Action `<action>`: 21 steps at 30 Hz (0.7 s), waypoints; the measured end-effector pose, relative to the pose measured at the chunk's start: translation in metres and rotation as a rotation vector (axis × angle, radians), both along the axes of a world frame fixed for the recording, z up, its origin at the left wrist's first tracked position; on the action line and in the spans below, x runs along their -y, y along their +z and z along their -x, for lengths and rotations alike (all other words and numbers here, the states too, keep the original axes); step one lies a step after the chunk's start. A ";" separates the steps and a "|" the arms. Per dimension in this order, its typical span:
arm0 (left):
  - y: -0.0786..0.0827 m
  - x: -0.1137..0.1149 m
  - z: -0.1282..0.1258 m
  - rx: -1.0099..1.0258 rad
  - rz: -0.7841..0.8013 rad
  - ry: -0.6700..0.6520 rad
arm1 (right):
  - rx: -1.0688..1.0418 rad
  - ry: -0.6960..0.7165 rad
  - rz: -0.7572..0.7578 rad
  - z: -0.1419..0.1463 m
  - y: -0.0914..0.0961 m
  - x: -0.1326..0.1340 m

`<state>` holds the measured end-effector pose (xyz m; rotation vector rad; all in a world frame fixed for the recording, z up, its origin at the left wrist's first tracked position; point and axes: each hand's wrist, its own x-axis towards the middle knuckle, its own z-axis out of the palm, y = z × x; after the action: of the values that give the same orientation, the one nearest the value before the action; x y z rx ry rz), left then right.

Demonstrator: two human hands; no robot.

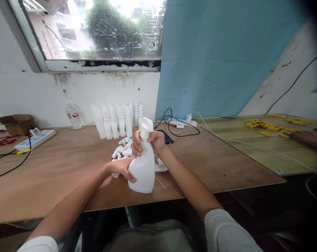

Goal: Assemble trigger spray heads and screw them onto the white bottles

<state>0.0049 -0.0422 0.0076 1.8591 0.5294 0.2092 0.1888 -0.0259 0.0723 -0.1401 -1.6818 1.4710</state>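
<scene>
A white spray bottle (142, 175) stands slightly tilted near the table's front edge, with a white trigger sprayer head (147, 126) on its neck. My left hand (123, 166) is closed on the lower body of the bottle from the left, thumb across its front. Up at the neck, my right hand (157, 140) grips the sprayer head, with fingers wrapped around it. Several loose white trigger heads (118, 151) lie in a pile behind my left hand. Another white sprayer part (160, 166) and a thin white tube (160, 182) lie right of the bottle.
Several white bottles (113, 122) stand in rows by the wall. A phone (165, 136), cables and a power strip (183, 122) lie behind my right hand. Farther left are another power strip (35, 139), a cardboard box (16, 124) and a clear bottle (73, 116). Another person's hand (306, 138) is near yellow pieces (273, 127).
</scene>
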 end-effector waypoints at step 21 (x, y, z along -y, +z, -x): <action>0.127 0.014 -0.027 0.632 -0.385 0.275 | -0.075 0.578 0.191 0.010 0.000 0.026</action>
<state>0.0323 -0.0559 0.1342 1.9399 0.3072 1.1050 0.1790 -0.0521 0.0723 0.3223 -1.5884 2.0326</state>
